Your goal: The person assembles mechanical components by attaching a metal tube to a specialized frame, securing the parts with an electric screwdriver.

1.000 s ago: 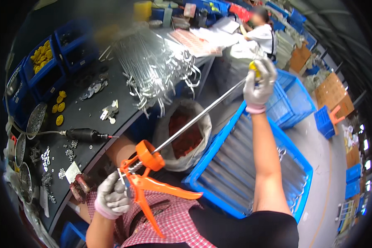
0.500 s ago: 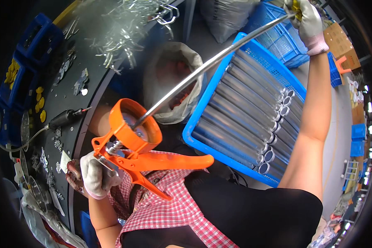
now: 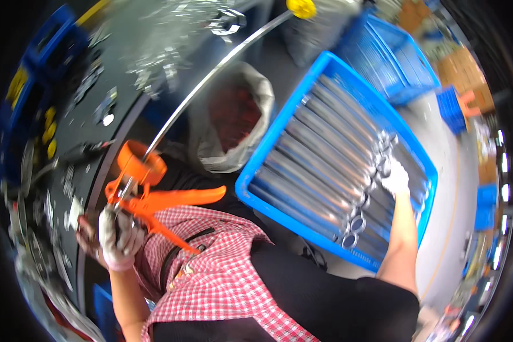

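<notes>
My left hand (image 3: 119, 235), in a white glove, is closed round the rear of an orange caulking gun frame (image 3: 142, 162) with a ring-shaped front and two trigger handles. A long metal rod (image 3: 205, 80) runs up from the ring and ends in a yellow disc (image 3: 301, 8). Out to the right, my gloved right hand (image 3: 396, 178) is at the ringed ends of several metal tubes (image 3: 319, 142). Blur hides its fingers, so I cannot tell whether it grips one. The tubes lie side by side in a blue crate (image 3: 290, 232).
A dark workbench (image 3: 111, 74) on the left carries small metal parts, a powered screwdriver (image 3: 91, 149) and blue bins. Between bench and crate stands a pale sack (image 3: 262, 108) with reddish contents. Blue baskets (image 3: 387, 62) and cardboard boxes (image 3: 461, 68) are behind the crate.
My right hand has left the yellow rod end and dropped down into the tube crate. The caulking gun and rod have shifted left with my left hand.
</notes>
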`<state>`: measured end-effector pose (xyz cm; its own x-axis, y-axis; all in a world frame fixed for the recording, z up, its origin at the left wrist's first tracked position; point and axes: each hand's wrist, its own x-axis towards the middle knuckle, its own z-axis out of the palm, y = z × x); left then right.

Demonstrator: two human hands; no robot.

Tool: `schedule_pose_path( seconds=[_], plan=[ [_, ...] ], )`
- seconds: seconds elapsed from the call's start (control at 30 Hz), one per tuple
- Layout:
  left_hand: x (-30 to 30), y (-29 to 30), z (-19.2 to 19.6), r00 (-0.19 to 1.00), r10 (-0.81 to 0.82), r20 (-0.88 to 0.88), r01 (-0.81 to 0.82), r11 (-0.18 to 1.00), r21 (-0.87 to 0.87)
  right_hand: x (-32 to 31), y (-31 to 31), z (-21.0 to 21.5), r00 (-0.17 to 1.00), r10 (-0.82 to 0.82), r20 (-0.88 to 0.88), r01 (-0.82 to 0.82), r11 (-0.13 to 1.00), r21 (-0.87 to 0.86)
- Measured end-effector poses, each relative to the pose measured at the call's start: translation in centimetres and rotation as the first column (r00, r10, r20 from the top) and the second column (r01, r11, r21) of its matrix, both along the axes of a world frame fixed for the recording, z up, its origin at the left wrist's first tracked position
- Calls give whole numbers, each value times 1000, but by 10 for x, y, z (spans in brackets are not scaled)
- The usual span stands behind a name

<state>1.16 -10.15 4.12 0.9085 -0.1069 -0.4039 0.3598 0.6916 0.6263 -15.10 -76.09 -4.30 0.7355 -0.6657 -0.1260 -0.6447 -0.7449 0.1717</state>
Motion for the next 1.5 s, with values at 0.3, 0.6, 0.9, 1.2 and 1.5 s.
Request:
schedule_pose_path(
  seconds=[0.3, 0.6, 0.9, 1.2, 1.5],
  plan=[
    [-19, 17, 28, 891, -313, 329, 253, 944, 212, 75, 20, 196, -358, 75, 931, -362, 908, -212],
    [-86, 61, 26, 861, -155, 484, 43, 971, 235, 367, 104, 257, -303, -766, 567, -920, 391, 36],
    [-155, 80, 18, 836, 156, 526, -354, 886, 299, 517, 264, 274, 42, -862, 506, -993, 19, 115],
    [-189, 99, 25, 941, 118, 318, -319, 632, 707, 616, 307, 251, 611, -564, 556, -759, -617, 209],
    [-110, 85, 62, 914, 76, 398, -283, 822, 494, 315, 538, 202, 800, -201, 565, -243, -970, 0]
  ],
)
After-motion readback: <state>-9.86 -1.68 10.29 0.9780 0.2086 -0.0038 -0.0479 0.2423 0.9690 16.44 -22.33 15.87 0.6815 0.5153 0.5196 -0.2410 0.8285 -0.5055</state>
